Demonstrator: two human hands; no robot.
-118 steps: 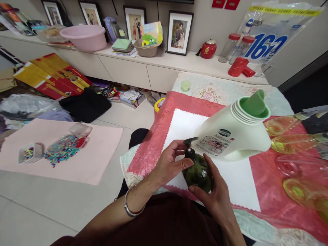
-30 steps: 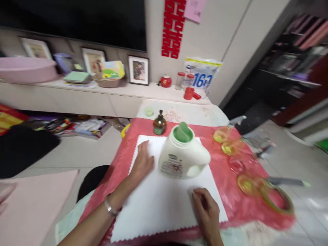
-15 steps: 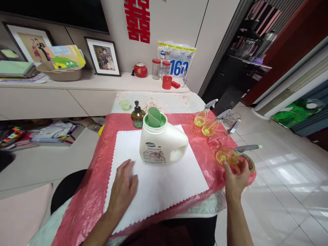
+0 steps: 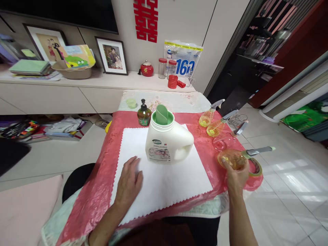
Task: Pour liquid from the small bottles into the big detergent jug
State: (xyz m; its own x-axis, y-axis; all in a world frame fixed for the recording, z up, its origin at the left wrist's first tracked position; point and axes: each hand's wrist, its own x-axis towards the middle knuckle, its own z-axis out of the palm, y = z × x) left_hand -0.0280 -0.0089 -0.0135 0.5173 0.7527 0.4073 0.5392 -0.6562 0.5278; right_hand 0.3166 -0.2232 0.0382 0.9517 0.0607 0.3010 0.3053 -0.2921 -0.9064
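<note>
My right hand (image 4: 237,176) is wrapped round a clear spray bottle (image 4: 232,159) with yellow liquid and a grey trigger head, tilted at the table's right edge. Flat on the white cloth (image 4: 164,186) rests my left hand (image 4: 129,179), fingers apart and holding nothing. Just beyond it stands a white detergent jug (image 4: 170,143) with an open neck and a green spout (image 4: 162,115) inside. Farther along the right edge are two spray bottles with yellow liquid, one spray bottle (image 4: 206,118) behind the other (image 4: 216,128), and a pinkish-looking spray bottle (image 4: 225,140).
A roll of tape (image 4: 258,167) lies beside my right hand. An amber pump bottle (image 4: 144,115) stands behind the cloth, near a pale green cup (image 4: 131,103). Red plastic (image 4: 102,164) covers the table. Behind is a low cabinet (image 4: 102,82) with jars, frames and a basket.
My right hand has closed round the spray bottle, which now tilts more. My left hand stays flat on the cloth. The camera view has turned slightly left.
</note>
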